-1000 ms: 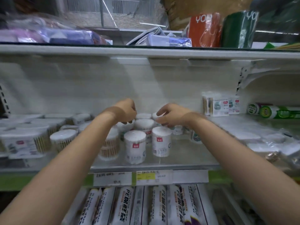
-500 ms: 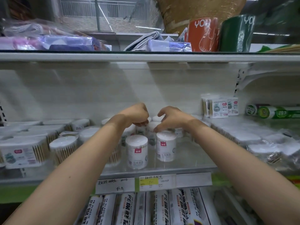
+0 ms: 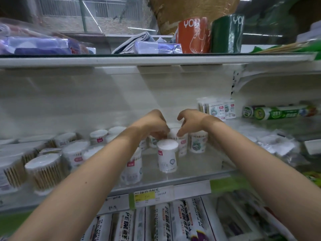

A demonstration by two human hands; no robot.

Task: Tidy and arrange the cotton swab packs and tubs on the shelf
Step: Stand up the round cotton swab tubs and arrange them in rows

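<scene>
We note both hands at the back-centre tubs of cotton swabs on the middle shelf (image 3: pixel 191 173). The left hand (image 3: pixel 152 124) curls its fingers down onto a tub (image 3: pixel 153 140) that it largely hides; whether it truly grips, we cannot tell. The right hand (image 3: pixel 189 121) pinches the rim of the rear white tub (image 3: pixel 175 133), thumb on the near side. A front tub (image 3: pixel 167 157) stands upright just before them, apart from both hands — its red label tab shows, the writing too small to read. Another tub (image 3: pixel 198 142) stands just right of the pinched one. More tubs with wooden sticks (image 3: pixel 43 173) crowd the left of the shelf; flat swab packs (image 3: pixel 217 108) stand upright at back right.

Green-labelled rolls (image 3: pixel 278 113) lie at far right. Below, boxed rolls (image 3: pixel 125 225) read "PE" and "PLASTIC WRAP". A yellow price tag (image 3: pixel 145 196) sits on the shelf edge. On the upper shelf stand an orange pack (image 3: pixel 192 35) and a green pack (image 3: pixel 227 34), each marked "YO" — the rest cut off.
</scene>
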